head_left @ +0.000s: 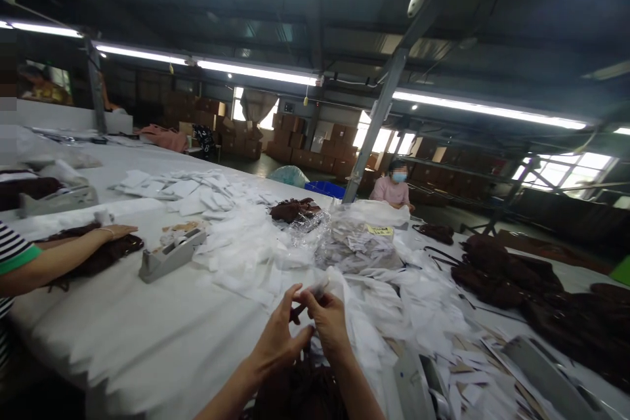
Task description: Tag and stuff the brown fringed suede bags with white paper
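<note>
My left hand point(275, 339) is curled, its thumb and fingers around a narrow dark brown strap point(296, 312) of cloth. Beside it, my right hand point(331, 323) pinches the same cloth between thumb and fingertips. A small greyish piece at those fingertips is too blurred to name. Below my wrists hangs a dark brown garment point(298, 394) at the table's near edge, partly hidden by my forearms. Just beyond my hands lie thin white plastic bags point(339, 281) in a loose heap.
Tape dispensers stand left point(172, 254) and right point(418, 380) of me. White cards point(197, 190) lie scattered on the white table point(197, 335). Brown garments point(512, 272) are piled right. At left, a co-worker's arm point(83, 246) rests on brown cloth; another person point(391, 191) is across the table.
</note>
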The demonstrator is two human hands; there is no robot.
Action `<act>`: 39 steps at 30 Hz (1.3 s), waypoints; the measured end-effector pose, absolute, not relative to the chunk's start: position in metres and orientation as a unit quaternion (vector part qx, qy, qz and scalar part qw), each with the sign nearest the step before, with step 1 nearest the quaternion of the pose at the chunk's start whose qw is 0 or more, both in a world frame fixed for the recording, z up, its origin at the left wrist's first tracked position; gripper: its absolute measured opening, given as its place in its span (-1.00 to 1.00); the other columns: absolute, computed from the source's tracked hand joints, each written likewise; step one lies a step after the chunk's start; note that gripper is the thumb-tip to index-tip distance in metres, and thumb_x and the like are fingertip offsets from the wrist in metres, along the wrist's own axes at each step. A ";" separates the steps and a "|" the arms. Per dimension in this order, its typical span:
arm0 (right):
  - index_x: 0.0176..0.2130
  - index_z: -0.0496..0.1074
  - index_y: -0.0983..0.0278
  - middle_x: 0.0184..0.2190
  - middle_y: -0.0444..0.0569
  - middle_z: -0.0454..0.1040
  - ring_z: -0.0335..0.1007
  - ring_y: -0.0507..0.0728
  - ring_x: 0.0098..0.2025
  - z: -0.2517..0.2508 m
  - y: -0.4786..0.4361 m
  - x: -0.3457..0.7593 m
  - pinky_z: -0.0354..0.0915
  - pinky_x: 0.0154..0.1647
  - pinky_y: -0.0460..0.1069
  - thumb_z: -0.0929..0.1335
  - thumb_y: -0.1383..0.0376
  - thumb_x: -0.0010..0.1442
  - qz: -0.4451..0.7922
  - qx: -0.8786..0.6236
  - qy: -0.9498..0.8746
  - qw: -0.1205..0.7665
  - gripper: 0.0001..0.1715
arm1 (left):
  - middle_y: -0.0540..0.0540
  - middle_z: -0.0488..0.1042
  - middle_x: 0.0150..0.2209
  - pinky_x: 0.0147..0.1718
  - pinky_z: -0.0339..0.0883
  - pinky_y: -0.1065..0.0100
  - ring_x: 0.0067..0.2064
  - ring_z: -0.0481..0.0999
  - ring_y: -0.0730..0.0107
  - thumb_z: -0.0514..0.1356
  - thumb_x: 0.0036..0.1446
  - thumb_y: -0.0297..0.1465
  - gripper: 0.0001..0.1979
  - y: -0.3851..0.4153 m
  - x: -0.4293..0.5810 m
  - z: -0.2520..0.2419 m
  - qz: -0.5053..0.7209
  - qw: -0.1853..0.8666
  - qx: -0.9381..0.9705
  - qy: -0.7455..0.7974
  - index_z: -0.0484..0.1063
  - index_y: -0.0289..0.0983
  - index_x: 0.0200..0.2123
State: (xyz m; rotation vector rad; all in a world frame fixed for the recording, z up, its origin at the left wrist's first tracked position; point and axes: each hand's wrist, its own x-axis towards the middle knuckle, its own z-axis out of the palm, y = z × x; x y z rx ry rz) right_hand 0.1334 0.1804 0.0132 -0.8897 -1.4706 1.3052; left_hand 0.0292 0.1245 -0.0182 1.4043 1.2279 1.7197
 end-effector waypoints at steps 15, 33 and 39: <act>-0.10 0.47 0.20 -0.20 0.06 0.48 0.37 0.27 -0.13 0.007 0.160 0.169 0.28 -0.02 0.13 0.40 -0.18 -0.04 0.270 -0.389 -0.726 0.499 -0.34 | -0.09 0.52 -0.36 -0.40 0.38 0.33 -0.33 0.50 0.23 0.19 0.10 -0.09 -0.66 0.117 0.031 -0.039 0.635 0.416 0.485 0.434 0.51 -0.19 -0.21; -0.35 0.40 0.31 -0.39 0.07 0.51 0.45 0.06 -0.40 0.039 0.258 0.170 0.37 -0.43 -0.09 0.32 -0.11 0.16 0.634 -0.487 -0.514 0.311 -0.48 | -0.05 0.50 -0.40 -0.56 0.26 0.49 -0.53 0.47 0.50 0.23 0.07 -0.24 -0.75 0.156 -0.003 -0.018 0.593 0.681 0.262 0.341 0.41 -0.28 -0.24; -0.33 0.48 0.35 -0.37 0.03 0.50 0.40 0.07 -0.34 0.002 0.219 0.166 0.31 -0.33 -0.05 0.39 -0.11 0.04 0.652 -0.377 -0.589 0.293 -0.45 | -0.12 0.54 -0.43 -0.58 0.20 0.47 -0.56 0.47 0.46 0.35 -0.07 -0.18 -0.63 0.167 0.012 -0.021 0.561 0.663 0.351 0.349 0.48 -0.37 -0.33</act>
